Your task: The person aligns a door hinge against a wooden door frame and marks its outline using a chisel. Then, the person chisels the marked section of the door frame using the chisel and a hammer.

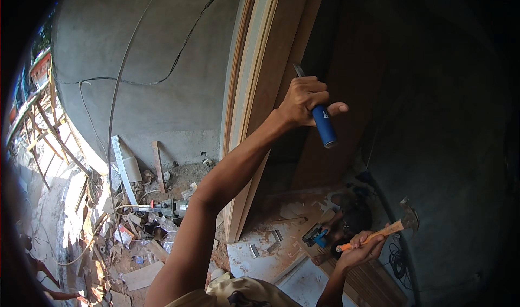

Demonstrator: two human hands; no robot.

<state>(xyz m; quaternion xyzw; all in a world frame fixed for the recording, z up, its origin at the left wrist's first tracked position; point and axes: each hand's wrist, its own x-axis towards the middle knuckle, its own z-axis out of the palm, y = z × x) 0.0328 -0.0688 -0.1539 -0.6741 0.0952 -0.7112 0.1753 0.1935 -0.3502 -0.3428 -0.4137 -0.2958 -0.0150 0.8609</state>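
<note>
My left hand (pixel 306 102) is raised at the wooden door frame (pixel 271 74), its fingers wrapped round a chisel with a blue handle (pixel 324 127). The thumb sticks out to the side. The chisel's metal blade (pixel 298 69) points up and meets or lies close to the inner face of the frame; I cannot tell whether it touches. Lower on the right, my right hand (pixel 362 251) is closed round the orange handle of a hammer (pixel 387 231). The hammer's metal head points up and to the right, well apart from the chisel.
Behind the frame's left side stands a grey plastered wall (pixel 162 52) with a hanging black cable (pixel 176 63). Rubble and wood scraps (pixel 143 277) cover the ground at left, beside a power tool (pixel 172 207). A dark-haired head (pixel 356 216) shows near a blue tool (pixel 317 236) and stacked boards (pixel 374 285).
</note>
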